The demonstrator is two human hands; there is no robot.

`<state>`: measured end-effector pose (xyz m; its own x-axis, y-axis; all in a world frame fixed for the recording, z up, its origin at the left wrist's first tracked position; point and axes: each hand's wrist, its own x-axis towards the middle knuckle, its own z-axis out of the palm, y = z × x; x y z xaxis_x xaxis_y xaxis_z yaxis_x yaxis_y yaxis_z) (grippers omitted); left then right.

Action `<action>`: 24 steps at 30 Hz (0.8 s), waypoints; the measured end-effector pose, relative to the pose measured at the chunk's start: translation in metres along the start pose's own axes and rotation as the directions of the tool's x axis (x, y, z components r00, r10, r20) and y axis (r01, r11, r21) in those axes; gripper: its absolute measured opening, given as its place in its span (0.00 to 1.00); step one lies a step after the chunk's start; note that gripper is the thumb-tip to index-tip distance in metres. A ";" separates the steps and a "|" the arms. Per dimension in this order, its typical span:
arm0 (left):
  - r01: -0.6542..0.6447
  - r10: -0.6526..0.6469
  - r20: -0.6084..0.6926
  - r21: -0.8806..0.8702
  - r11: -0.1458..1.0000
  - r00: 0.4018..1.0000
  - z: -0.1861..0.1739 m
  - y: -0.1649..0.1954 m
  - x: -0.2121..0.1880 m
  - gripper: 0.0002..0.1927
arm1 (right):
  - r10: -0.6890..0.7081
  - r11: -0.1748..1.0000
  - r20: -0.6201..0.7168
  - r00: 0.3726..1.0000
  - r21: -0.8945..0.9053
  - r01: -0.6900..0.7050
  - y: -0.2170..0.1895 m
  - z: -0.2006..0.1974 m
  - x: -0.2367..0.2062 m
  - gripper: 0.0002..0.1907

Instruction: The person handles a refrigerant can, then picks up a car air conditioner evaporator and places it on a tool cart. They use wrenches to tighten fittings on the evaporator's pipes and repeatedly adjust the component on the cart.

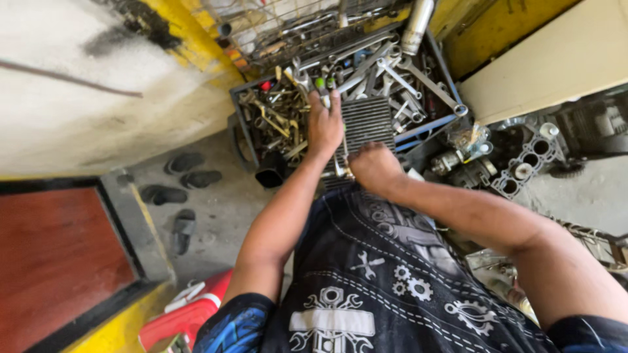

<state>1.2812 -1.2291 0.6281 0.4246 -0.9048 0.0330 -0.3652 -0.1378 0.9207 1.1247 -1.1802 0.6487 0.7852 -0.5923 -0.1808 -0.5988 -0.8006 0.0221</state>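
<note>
Your left hand [325, 124] lies flat among wrenches [392, 78] in the crate [435, 124], fingers released; your right hand [373, 167] grips the filter [367, 123], its near edge hidden.

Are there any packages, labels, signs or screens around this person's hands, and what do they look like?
No signs or screens show.
Spray can: a silvery cylinder leaning at the far edge of the tool tray; any label is too blurred to tell.
Clear plastic bag: crumpled, right of the tray, with small parts inside.
Left hand and right hand rest at a grey ribbed filter, which bears no label.
</note>
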 end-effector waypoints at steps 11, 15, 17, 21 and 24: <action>0.076 -0.076 -0.003 -0.057 0.996 0.997 -0.010 0.007 0.000 0.31 | 0.232 0.590 0.210 0.950 0.746 -0.309 0.079 0.070 -0.016 0.18; -0.014 0.013 -0.035 -0.021 1.000 0.999 -0.008 0.005 0.000 0.31 | 0.266 0.770 0.338 0.903 0.489 -0.409 0.065 0.053 -0.011 0.16; 0.118 -0.119 0.037 0.009 0.993 0.992 0.001 0.003 -0.002 0.34 | 0.249 0.892 0.396 0.884 0.261 -0.368 0.041 0.037 -0.003 0.09; 0.049 -0.052 0.058 0.048 0.998 0.997 0.016 -0.002 0.005 0.37 | 0.114 0.977 0.277 0.954 0.142 -0.158 -0.011 0.020 0.020 0.08; -0.056 0.070 -0.101 0.137 0.989 0.992 0.012 -0.003 0.015 0.35 | 0.152 0.973 0.409 0.900 0.099 -0.210 0.008 0.022 0.026 0.09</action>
<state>1.2786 -1.2468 0.6209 0.4798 -0.8667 0.1366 -0.4987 -0.1413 0.8552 1.1365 -1.2000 0.6229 0.5506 -0.6175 -0.5617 -0.7629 -0.6454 -0.0382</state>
